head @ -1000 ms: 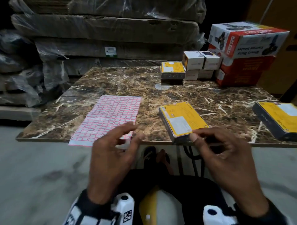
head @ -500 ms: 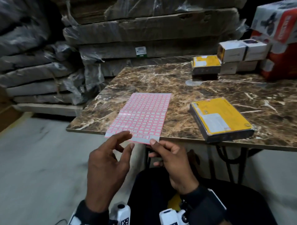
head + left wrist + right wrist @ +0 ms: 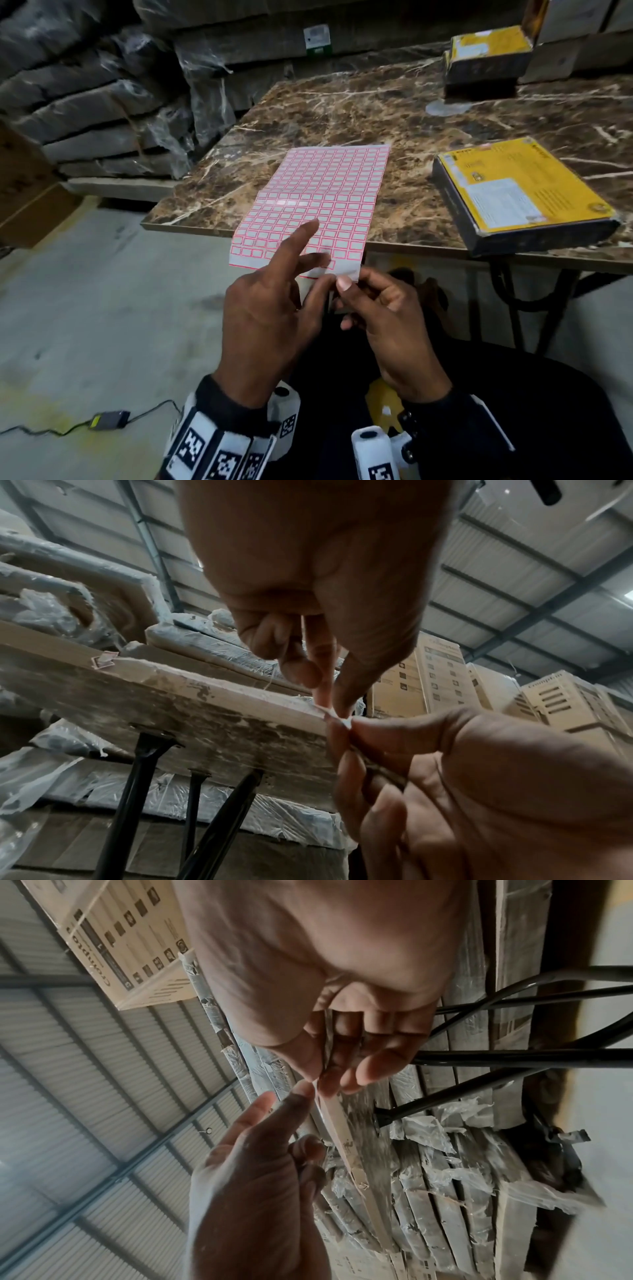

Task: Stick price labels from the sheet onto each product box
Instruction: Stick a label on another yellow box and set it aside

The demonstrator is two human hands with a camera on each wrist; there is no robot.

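Price labels, small white rectangles edged in red, fill the paper sheet [image 3: 318, 202] that lies on the left near part of the brown marble tabletop [image 3: 394, 113], its near edge hanging over the rim toward you. Your right hand [image 3: 387, 315] pinches the sheet's near right corner between thumb and fingers. Your left hand [image 3: 270, 308] works at that same corner: thumb and a finger close on the paper edge, index finger raised straight over the labels. Whether a label is already free of the backing I cannot tell. The near row looks partly stripped, so I judge some labels are used. To the right, the flat yellow-topped product box [image 3: 520, 192] lies near the edge, well apart from the sheet. A second yellow-topped box [image 3: 489, 54] stands far right. No red-edged label is visible on either, so sticking looks left to do.
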